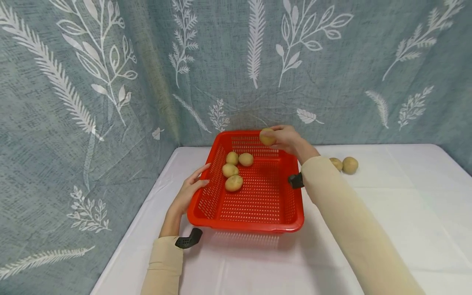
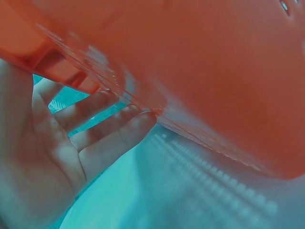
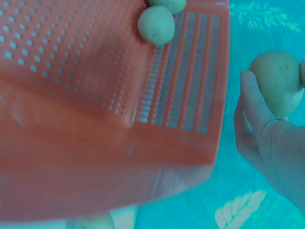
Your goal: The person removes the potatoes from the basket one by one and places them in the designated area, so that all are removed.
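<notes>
Behind your work hangs a grey-blue fabric backdrop (image 1: 228,61) printed with white leaves and fern fronds; it wraps around the left side as well. No brand, label or writing can be read anywhere in these views.

In front of you lies a table under a plain white cloth (image 1: 405,213), lightly creased.

On the cloth, toward the left, sits a red perforated plastic basket (image 1: 258,223), rectangular with a rolled rim. Its near edge appears slightly raised, with a shadow beneath it.

Your right arm, in a cream long sleeve (image 1: 346,213), reaches across the basket's right rim. Your left arm, in the same cream sleeve, lies along the table's left edge. A black strap piece shows at each wrist.

Your left hand (image 1: 188,192) rests against the basket's left wall. In the left wrist view its fingers (image 2: 109,129) lie straight and close together, pressed to the red plastic.

Your right hand (image 1: 285,137) hovers above the basket's far rim. Its fingers curl round a yellowish-brown potato (image 1: 267,136), with the thumb (image 3: 255,102) along one side in the right wrist view.

Four more small potatoes (image 1: 234,170) lie in a loose cluster in the basket's far left part, some touching.

Two potatoes (image 1: 344,164) rest side by side on the cloth, to the right of the basket and well apart from it.
</notes>
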Tool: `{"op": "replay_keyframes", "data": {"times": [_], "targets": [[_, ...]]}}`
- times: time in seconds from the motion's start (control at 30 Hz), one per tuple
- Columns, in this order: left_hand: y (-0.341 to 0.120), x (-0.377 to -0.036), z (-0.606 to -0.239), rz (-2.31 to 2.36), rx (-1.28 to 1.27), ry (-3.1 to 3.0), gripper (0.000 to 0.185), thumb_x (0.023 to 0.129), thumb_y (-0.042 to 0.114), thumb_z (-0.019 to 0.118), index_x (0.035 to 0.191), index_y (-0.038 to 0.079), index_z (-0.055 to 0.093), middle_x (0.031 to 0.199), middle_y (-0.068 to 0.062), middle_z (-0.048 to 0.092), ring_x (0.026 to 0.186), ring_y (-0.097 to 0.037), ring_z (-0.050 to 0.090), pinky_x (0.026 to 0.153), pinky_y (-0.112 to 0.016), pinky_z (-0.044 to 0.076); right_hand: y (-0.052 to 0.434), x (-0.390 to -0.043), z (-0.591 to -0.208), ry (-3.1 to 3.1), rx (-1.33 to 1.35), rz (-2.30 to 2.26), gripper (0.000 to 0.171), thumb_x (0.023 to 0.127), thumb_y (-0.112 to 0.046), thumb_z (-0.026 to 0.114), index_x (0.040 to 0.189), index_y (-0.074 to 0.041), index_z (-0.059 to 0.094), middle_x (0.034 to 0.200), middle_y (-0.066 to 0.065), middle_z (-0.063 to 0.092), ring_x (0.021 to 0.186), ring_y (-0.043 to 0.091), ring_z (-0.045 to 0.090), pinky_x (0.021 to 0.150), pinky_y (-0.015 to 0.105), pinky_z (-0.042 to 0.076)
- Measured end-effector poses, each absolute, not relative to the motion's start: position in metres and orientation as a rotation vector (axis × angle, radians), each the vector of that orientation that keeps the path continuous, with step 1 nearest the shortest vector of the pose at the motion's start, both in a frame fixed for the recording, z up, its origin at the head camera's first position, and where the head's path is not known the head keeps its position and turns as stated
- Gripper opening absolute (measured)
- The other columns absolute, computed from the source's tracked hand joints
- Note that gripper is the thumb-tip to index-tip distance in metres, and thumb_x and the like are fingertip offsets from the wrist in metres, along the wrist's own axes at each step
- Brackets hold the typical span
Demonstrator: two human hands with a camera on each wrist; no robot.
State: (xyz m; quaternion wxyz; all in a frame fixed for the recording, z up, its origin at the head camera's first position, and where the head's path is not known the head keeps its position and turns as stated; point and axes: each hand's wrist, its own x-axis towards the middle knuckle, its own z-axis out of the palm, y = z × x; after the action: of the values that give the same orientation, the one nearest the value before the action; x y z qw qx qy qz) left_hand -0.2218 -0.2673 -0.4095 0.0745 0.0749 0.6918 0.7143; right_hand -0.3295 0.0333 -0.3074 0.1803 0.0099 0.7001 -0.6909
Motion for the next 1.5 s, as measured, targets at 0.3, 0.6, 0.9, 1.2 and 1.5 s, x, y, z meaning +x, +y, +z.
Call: {"op": "replay_keyframes", "data": {"times": [0.3,0.6,0.9,1.2,1.5], "targets": [[-0.267,-0.220,-0.411,2.137,0.210,2.068,0.057,0.096,0.008,0.044,0.151,0.015,0.029,0.132,-0.028,0.040,0.102,-0.035,0.056,0.075,-0.040,0.054,0.066,-0.334,-0.301,1.940,0.075,-1.969,0.064,0.096,-0.014,0.056,0.148,0.001,0.023,0.143,0.022,0.028,0.127,0.035,0.040,0.102,0.040,0.037],[-0.269,-0.221,-0.412,2.144,0.239,2.072,0.056,0.097,0.007,0.043,0.151,0.014,0.029,0.132,-0.027,0.039,0.102,-0.033,0.056,0.075,-0.039,0.054,0.097,-0.332,-0.298,1.982,0.085,-1.951,0.065,0.097,-0.015,0.053,0.149,0.002,0.019,0.136,0.018,0.034,0.126,0.032,0.040,0.103,0.040,0.036],[-0.269,-0.222,-0.410,2.143,0.249,2.077,0.056,0.097,0.008,0.042,0.151,0.014,0.029,0.132,-0.026,0.039,0.103,-0.033,0.055,0.077,-0.039,0.054,0.132,-0.331,-0.292,2.052,0.117,-1.906,0.068,0.097,-0.020,0.054,0.151,-0.002,0.017,0.150,0.018,0.024,0.128,0.027,0.039,0.100,0.034,0.039],[-0.269,-0.223,-0.410,2.143,0.264,2.066,0.056,0.097,0.007,0.041,0.151,0.013,0.027,0.133,-0.025,0.039,0.102,-0.030,0.056,0.077,-0.038,0.054,0.172,-0.328,-0.294,2.103,0.130,-1.870,0.072,0.097,-0.026,0.054,0.151,-0.001,0.014,0.123,0.006,0.040,0.108,0.016,0.049,0.098,0.029,0.041],[-0.268,-0.222,-0.410,2.151,0.261,2.051,0.057,0.097,0.007,0.041,0.151,0.011,0.026,0.135,-0.028,0.037,0.102,-0.029,0.056,0.078,-0.036,0.053,0.205,-0.326,-0.306,2.163,0.138,-1.810,0.075,0.097,-0.031,0.051,0.151,0.001,0.011,0.123,0.006,0.037,0.102,0.010,0.046,0.101,0.029,0.037]]}}
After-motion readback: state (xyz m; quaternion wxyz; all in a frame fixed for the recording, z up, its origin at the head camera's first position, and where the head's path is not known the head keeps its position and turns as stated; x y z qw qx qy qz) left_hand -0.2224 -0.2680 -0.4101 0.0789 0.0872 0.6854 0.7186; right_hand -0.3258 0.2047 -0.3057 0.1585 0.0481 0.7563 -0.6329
